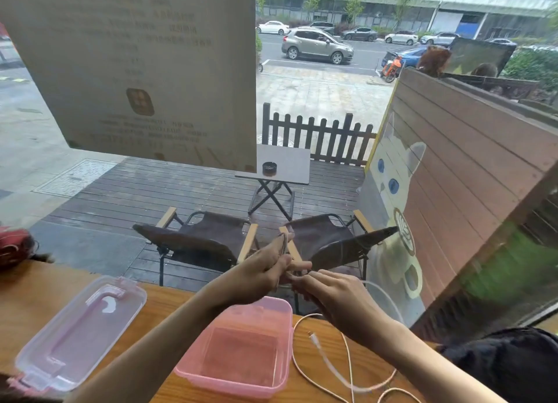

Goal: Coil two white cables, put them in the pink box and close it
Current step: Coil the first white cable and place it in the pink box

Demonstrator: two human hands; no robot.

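The pink box (283, 336) stands open and empty on the wooden table in front of me. Its clear pink lid (81, 333) lies separately to the left. Both hands are raised above the box's far edge and meet there. My left hand (265, 269) pinches loops of a white cable (383, 294), and my right hand (332, 297) grips the same cable beside it; the cable trails off to the right. Another white cable (332, 363) with a plug end lies loose on the table right of the box, under my right forearm.
The wooden table (36, 294) ends at a window straight ahead. A red object (15, 245) sits at the far left edge. A dark bag or cloth (507, 363) lies at the right. Folding chairs and a small table stand outside the glass.
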